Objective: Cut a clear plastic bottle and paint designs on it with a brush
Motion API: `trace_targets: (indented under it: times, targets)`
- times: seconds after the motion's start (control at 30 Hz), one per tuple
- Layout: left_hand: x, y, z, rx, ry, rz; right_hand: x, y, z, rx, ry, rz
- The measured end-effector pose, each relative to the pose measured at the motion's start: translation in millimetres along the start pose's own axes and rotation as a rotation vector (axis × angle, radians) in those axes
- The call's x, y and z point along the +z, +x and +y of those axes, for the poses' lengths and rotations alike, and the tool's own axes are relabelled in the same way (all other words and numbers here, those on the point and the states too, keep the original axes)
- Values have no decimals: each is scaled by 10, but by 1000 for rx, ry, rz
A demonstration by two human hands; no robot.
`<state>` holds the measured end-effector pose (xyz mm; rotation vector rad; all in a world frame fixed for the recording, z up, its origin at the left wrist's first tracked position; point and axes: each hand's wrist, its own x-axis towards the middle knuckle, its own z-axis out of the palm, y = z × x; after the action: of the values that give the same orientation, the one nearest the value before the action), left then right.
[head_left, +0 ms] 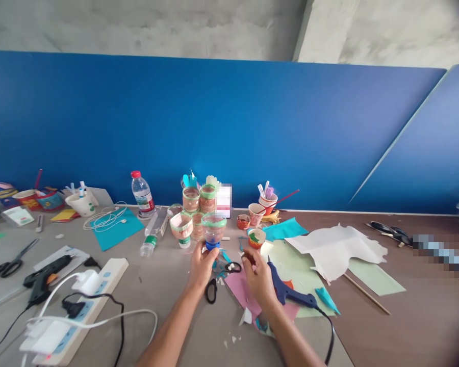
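My left hand [202, 265] grips the blue-capped neck of an upside-down cut bottle top [213, 229] trimmed with green and red bands. It stands at the front of a stack of similar decorated bottle pieces [194, 204]. My right hand [257, 272] is curled in a pinch just right of it, holding something small I cannot make out. A blue glue gun [286, 291] lies beside my right wrist. Small black scissors [211, 290] lie between my hands, on the table [168, 285].
A white power strip [82, 311] with plugs and cables lies front left, next to a black glue gun [44, 275] and large scissors [7, 265]. Water bottles [142, 194], paper cups [257, 214] and coloured paper sheets [329, 247] crowd the table. A blue partition [229, 127] stands behind.
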<state>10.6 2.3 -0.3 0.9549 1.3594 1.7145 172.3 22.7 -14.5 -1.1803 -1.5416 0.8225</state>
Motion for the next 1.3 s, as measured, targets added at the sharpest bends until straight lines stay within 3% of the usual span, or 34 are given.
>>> trace_targets:
  times: [0.23, 0.37, 0.43, 0.53, 0.7, 0.93, 1.3]
  targets:
    - [5, -90, 172, 13, 22, -53, -24, 30, 53, -30, -37, -18]
    - [-152, -201, 323, 46, -22, -13, -34, 24, 88, -18, -41, 0]
    - [-322, -261, 384, 45, -23, 34, -42, 22, 94, -25, -34, 8]
    - [-643, -302, 410, 55, -24, 222, -52, 30, 104, -34, -27, 17]
    - [-1017, -218, 271, 16, 95, 462, -41, 44, 145, 5, -10, -17]
    - [-1065, -29, 50, 10, 204, 535, -34, 29, 182, 34, 29, -39]
    - [-1114, 326, -109, -91, 628, 595, -47, 36, 180, 85, 29, -66]
